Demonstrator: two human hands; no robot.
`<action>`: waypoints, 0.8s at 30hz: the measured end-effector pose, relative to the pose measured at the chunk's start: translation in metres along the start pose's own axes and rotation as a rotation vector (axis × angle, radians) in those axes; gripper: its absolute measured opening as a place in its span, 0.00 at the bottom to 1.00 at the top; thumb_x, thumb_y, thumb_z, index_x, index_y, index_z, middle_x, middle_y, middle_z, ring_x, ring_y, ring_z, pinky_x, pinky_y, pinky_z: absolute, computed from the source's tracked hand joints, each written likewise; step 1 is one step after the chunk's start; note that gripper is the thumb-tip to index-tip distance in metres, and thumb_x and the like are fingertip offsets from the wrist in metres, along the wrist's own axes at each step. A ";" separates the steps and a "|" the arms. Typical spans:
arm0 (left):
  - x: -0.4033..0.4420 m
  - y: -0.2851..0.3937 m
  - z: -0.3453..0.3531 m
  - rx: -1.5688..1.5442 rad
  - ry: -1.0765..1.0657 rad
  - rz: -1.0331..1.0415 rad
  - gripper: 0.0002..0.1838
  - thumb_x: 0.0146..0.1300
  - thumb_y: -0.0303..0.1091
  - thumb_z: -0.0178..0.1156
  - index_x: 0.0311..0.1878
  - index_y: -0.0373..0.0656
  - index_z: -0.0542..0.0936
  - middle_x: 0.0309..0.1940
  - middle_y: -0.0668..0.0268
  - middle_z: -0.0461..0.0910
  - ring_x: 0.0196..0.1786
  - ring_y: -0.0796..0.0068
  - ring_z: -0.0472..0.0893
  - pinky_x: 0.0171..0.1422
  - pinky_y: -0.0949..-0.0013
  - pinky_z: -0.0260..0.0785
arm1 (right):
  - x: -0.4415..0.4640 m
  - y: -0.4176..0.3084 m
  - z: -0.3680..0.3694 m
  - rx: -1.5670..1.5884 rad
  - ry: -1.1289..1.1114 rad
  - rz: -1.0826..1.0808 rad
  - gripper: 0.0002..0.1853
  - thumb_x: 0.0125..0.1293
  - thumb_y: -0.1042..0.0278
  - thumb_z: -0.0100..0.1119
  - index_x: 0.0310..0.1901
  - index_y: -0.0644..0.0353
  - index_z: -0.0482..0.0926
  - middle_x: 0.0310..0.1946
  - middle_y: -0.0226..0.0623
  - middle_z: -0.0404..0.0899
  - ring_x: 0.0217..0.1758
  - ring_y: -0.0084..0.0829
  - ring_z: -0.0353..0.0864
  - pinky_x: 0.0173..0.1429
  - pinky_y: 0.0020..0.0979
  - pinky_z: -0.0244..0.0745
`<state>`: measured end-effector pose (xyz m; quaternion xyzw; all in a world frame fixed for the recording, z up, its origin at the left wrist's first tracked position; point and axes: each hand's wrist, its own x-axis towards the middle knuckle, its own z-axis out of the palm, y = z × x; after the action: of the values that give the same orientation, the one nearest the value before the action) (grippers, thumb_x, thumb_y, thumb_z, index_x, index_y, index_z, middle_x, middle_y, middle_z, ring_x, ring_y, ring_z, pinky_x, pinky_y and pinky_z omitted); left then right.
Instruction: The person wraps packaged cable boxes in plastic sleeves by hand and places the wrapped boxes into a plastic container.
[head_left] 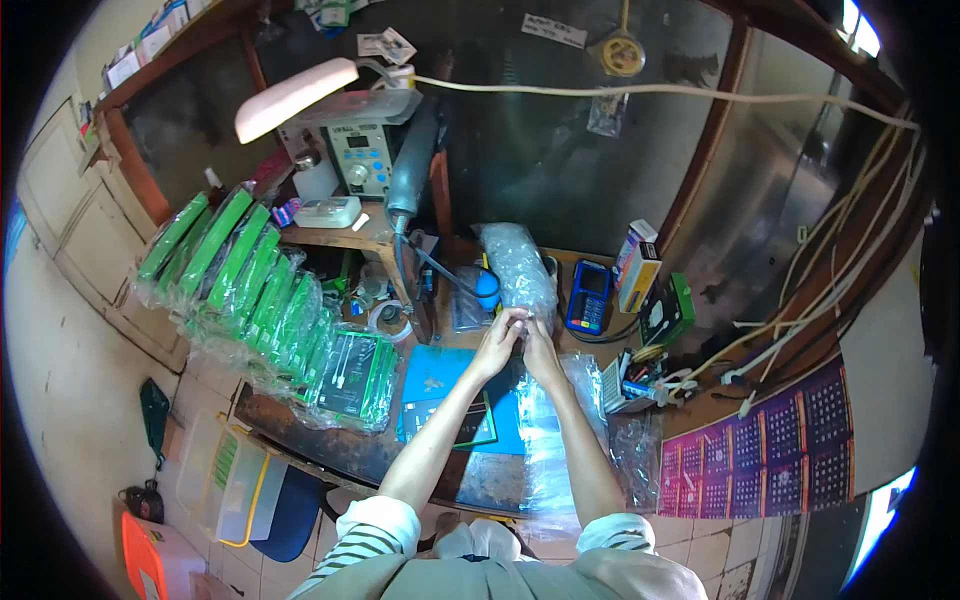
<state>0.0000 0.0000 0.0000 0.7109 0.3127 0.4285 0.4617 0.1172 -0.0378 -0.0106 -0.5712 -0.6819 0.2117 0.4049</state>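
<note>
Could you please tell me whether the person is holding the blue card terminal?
No, the blue card terminal is off to the right, apart from the left hand and right hand.

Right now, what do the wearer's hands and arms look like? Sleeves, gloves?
Left hand and right hand: bare, no gloves or watch visible. Left sleeve: pale, bunched, with dark stripes. Right sleeve: pale, bunched likewise; any stripes are hard to make out.

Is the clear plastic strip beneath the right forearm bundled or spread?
Spread lengthwise: the clear plastic strip runs down to the front edge of the table. Whether layered, cannot tell.
</note>
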 end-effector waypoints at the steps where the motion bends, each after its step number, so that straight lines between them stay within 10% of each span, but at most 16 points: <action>1: -0.002 -0.001 0.002 -0.009 0.012 0.017 0.14 0.66 0.33 0.46 0.53 0.41 0.69 0.49 0.59 0.71 0.53 0.69 0.70 0.59 0.68 0.59 | -0.006 -0.004 -0.004 -0.005 0.006 0.017 0.29 0.57 0.87 0.36 0.63 0.66 0.53 0.64 0.63 0.46 0.67 0.55 0.48 0.69 0.40 0.49; 11: -0.060 0.079 -0.005 0.238 0.266 0.142 0.18 0.55 0.28 0.54 0.51 0.40 0.70 0.43 0.55 0.70 0.49 0.59 0.70 0.57 0.63 0.61 | -0.137 -0.066 -0.082 -0.231 0.093 0.055 0.17 0.61 0.76 0.49 0.53 0.66 0.70 0.60 0.49 0.61 0.63 0.46 0.61 0.65 0.35 0.57; 18: -0.152 0.052 0.043 0.205 -0.419 0.164 0.23 0.55 0.35 0.58 0.55 0.40 0.69 0.54 0.55 0.68 0.59 0.55 0.65 0.64 0.60 0.55 | -0.245 -0.072 -0.048 -0.545 0.052 0.302 0.31 0.58 0.54 0.55 0.60 0.61 0.63 0.63 0.41 0.59 0.69 0.39 0.50 0.70 0.44 0.42; 24: -0.186 0.026 0.070 0.696 -0.621 0.247 0.33 0.60 0.44 0.52 0.65 0.41 0.56 0.68 0.55 0.47 0.71 0.56 0.44 0.69 0.44 0.37 | -0.266 -0.048 -0.010 -0.727 0.092 0.366 0.29 0.59 0.60 0.51 0.62 0.62 0.60 0.65 0.38 0.57 0.70 0.37 0.48 0.71 0.44 0.36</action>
<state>-0.0170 -0.1934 -0.0502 0.9494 0.1981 0.1175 0.2134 0.1008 -0.3043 -0.0514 -0.7977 -0.5808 -0.0003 0.1623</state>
